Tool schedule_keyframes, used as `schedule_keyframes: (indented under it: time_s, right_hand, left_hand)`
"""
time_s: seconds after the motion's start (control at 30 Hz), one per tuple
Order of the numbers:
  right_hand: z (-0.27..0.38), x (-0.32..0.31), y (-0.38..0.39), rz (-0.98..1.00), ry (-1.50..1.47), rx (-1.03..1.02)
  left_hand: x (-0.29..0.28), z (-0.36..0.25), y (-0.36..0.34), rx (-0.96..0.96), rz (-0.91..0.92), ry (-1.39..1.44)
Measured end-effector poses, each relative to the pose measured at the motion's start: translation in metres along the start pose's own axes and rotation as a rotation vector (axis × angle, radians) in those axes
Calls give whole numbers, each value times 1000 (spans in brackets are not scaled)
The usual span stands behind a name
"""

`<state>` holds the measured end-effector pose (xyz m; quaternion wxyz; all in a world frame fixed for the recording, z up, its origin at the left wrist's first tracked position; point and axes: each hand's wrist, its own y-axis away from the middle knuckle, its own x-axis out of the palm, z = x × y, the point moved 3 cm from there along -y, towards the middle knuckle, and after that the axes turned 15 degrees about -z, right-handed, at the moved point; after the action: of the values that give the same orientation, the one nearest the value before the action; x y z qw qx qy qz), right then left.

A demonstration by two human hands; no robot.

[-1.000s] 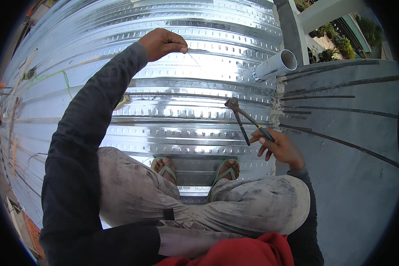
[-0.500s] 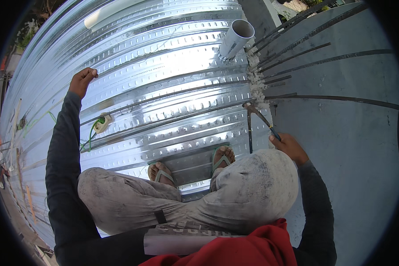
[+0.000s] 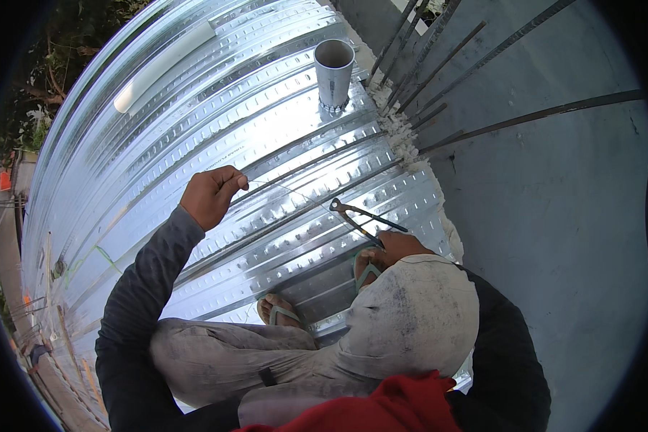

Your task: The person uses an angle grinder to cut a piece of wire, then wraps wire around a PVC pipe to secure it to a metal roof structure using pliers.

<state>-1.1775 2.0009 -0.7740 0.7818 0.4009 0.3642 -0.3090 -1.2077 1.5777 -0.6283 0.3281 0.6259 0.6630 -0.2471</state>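
Fingers (image 3: pixel 243 183) pinched together, the left hand (image 3: pixel 210 196) is holding wire (image 3: pixel 289 190), best kept taut, while the right hand (image 3: pixel 402 246) is gripping pincers (image 3: pixel 341 207).

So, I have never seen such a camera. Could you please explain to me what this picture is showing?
No machine is working here. The camera is worn on a person's head and looks down; its wide lens bends straight edges. The left hand and right hand are the wearer's own, bare. The left pinches a thin wire; the right holds pliers. Whether the pliers touch the wire is too fine to tell. The feet rest on ridged metal sheets, where a pipe stands upright and a long white piece lies. At the right are dark bars and a grey wall.
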Motion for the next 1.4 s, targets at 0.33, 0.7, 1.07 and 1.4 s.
schedule_keyframes:
  time_s: [0.33,0.7,1.07,1.4]
  right_hand:
    - [110,-215,-53,-908,-756,-422]
    - [8,-100,-42,-397,-866,100]
    - [63,-132,-84,-611,-1558,161]
    - [72,-235,-15,-812,-1545,-339]
  left_hand:
    - [41,-68,-26,166,-197,-44]
    - [-14,7,3,-15,243,-24]
    - [33,-27,-27,-161,-242,56]
    - [17,-175,-18,640,-314,-114]
